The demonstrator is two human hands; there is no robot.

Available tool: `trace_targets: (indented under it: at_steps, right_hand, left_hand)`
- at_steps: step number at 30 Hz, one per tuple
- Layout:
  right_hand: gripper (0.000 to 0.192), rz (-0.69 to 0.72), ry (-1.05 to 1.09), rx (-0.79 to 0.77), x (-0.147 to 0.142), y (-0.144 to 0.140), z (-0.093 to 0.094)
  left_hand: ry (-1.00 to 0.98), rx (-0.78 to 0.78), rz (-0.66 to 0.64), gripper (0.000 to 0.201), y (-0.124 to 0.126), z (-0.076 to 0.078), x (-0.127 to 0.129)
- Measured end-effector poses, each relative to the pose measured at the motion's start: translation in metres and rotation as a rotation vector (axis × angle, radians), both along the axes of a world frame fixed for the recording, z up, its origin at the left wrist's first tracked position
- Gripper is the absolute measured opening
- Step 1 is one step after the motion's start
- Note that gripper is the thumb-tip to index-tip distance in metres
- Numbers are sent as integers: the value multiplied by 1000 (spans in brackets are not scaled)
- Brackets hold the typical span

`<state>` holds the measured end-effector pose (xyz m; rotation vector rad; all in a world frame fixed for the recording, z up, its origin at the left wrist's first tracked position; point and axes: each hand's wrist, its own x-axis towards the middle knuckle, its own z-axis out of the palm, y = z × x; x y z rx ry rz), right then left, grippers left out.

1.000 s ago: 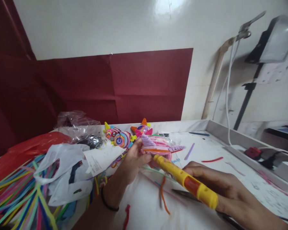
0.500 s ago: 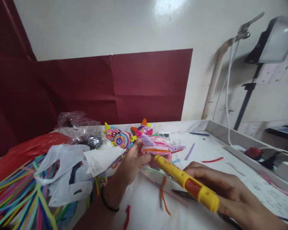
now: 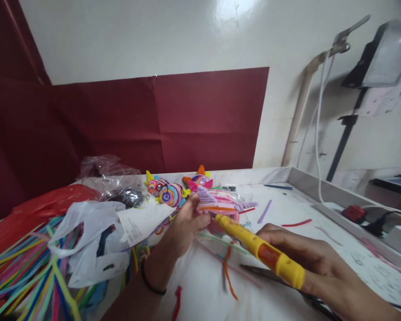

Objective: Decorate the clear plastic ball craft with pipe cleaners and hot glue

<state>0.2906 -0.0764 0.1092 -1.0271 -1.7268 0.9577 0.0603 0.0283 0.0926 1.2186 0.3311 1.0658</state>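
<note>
My left hand (image 3: pixel 185 225) is closed on a pink striped pipe-cleaner figure (image 3: pixel 222 196) with lilac pointed parts and an orange strip along its side. My right hand (image 3: pixel 316 263) grips a yellow glue gun (image 3: pixel 247 238) with an orange panel on top. Its dark tip points at the lower side of the figure, close to my left thumb; whether it touches cannot be made out. Beneath my right hand lie dark scissors (image 3: pixel 259 269), partly hidden. An orange pipe cleaner (image 3: pixel 226 272) rests on the white table (image 3: pixel 207 294) in front of the figure.
Two colourful finished-looking figures (image 3: pixel 170 194) stand behind my left hand. On the left lie many pipe cleaners (image 3: pixel 23 272), a white plastic bag (image 3: pixel 87 240), a red bag (image 3: pixel 53 198) and a paper (image 3: pixel 142 225). A raised rim (image 3: pixel 337 209) borders the right, beside a red plug (image 3: pixel 352 213).
The glue gun has shifted very slightly in my right hand's grip position, its tip staying at the figure. My left hand and the figure hold almost still.
</note>
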Motion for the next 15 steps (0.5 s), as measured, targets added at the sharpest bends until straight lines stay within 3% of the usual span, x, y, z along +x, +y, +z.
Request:
trace_targets:
  at_steps: [15]
  right_hand:
    - [27,36,48,10,-2,-2,3]
  left_hand:
    - [8,-21,45,49,-2,1,2]
